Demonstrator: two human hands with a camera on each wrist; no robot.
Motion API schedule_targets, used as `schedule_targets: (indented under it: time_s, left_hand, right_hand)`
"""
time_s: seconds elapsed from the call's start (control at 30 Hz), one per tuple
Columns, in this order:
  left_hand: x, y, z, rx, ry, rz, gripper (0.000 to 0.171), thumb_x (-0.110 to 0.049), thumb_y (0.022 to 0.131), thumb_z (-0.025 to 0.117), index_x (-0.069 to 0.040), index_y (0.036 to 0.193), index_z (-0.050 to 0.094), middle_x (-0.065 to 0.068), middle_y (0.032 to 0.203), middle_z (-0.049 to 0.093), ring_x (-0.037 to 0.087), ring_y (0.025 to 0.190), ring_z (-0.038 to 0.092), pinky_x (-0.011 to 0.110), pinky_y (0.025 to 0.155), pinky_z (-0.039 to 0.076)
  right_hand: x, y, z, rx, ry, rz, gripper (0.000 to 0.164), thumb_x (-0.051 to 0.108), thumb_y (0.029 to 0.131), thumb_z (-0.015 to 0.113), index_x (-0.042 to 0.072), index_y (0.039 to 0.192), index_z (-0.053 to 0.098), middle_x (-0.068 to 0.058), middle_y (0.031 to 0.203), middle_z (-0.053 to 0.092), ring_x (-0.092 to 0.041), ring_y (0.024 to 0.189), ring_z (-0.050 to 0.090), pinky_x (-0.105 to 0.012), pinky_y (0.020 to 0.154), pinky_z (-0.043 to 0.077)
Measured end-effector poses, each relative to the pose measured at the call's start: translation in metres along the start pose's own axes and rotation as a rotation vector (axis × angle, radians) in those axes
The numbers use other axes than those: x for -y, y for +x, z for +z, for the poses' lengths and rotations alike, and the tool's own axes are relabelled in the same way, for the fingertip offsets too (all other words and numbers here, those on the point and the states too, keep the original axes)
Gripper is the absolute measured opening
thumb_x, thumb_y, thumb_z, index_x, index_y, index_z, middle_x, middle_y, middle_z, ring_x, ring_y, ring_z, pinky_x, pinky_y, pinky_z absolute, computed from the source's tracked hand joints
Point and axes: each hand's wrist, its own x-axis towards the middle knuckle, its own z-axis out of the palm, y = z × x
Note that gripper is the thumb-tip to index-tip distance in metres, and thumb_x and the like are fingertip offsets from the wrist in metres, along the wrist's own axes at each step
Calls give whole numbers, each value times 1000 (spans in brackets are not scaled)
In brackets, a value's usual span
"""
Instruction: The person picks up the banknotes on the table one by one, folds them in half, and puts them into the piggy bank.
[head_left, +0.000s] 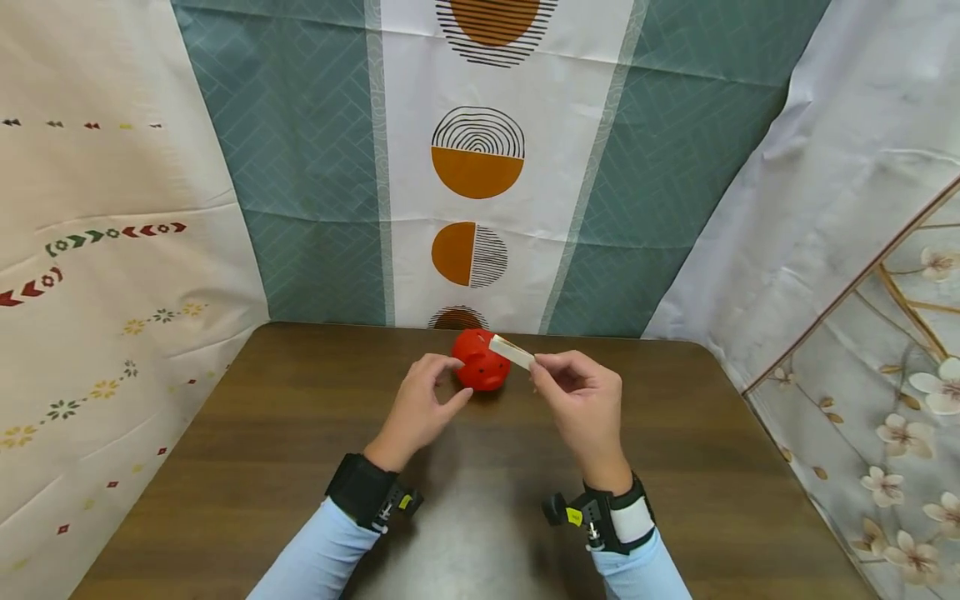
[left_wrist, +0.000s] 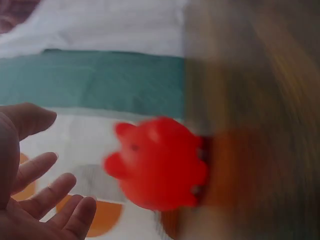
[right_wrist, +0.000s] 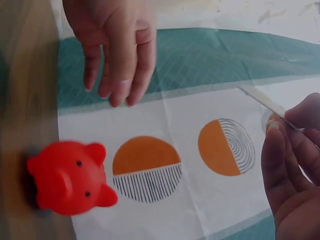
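Observation:
A red piggy bank stands upright near the back of the table, its face toward me. My right hand pinches a thin, pale, folded-looking strip between thumb and fingers. In the head view the strip's far end overlaps the pig's upper right side; in the right wrist view the strip is raised higher than the pig. My left hand is at the pig's left, thumb and fingers spread apart. Its fingers hold nothing in the left wrist view, with the pig a short way off.
The brown wooden table ends at a hanging cloth just behind the pig. A pale patterned cloth hangs along the left side, and a white floral one along the right. Both wrists wear black straps with small cameras.

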Motion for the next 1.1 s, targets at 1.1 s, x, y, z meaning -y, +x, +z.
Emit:
schedule_targets:
  time_s: [1.1]
  left_hand:
    - [60, 78, 37, 236, 108, -200, 75, -39, 86, 82, -12, 149, 50, 12, 144, 55, 34, 128, 55, 51, 104, 53]
  right_hand:
    - [-37, 141, 45, 546, -783, 108, 18, 11, 89, 68, 10, 75, 79, -3, 69, 73, -13, 57, 66, -27, 56, 53]
